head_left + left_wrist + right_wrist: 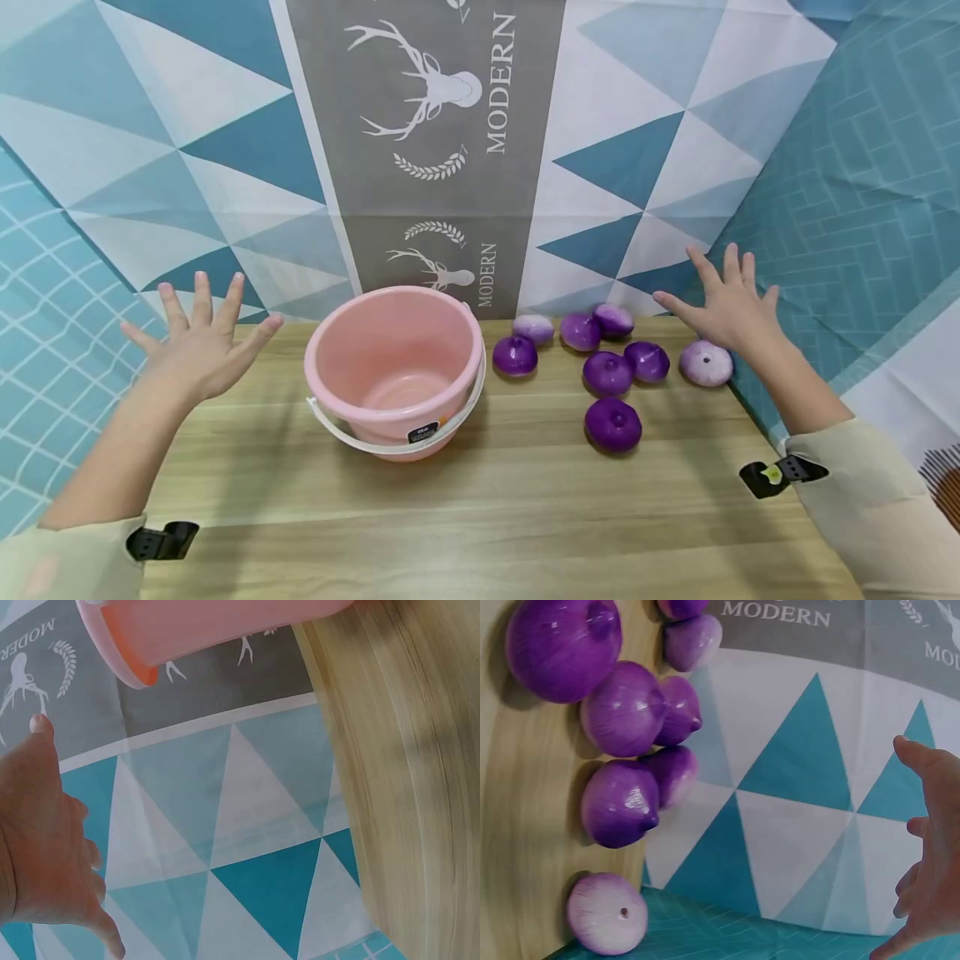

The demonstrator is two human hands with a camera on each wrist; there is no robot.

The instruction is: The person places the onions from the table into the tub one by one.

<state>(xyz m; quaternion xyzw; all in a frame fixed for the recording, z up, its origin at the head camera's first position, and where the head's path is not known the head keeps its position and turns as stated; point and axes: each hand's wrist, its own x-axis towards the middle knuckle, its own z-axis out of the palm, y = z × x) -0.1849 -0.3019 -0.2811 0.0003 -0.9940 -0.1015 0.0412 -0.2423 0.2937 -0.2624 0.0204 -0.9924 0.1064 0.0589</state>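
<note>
My left hand point(191, 346) is raised with its fingers spread, left of a pink bucket point(393, 354), and holds nothing. The bucket stands upright on the table with its white handle point(420, 447) lowered across the front; nothing lies inside. On the right, my right hand point(731, 308) is held up too, fingers apart and grasping nothing. Nearest to it is a pale purple onion point(706, 363). Several more purple onions point(607, 373) lie in a loose group between bucket and right hand, the closest dark one point(613, 425) toward the front. The right wrist view shows these onions point(624, 709) up close.
The wood-grain table point(480, 517) runs back to a patterned cloth wall point(450, 167) with triangles and deer heads. Blue tile-patterned cloth point(855, 192) closes off the right side, and a similar cloth point(45, 333) hangs at left. Black straps point(161, 542) circle both sleeves.
</note>
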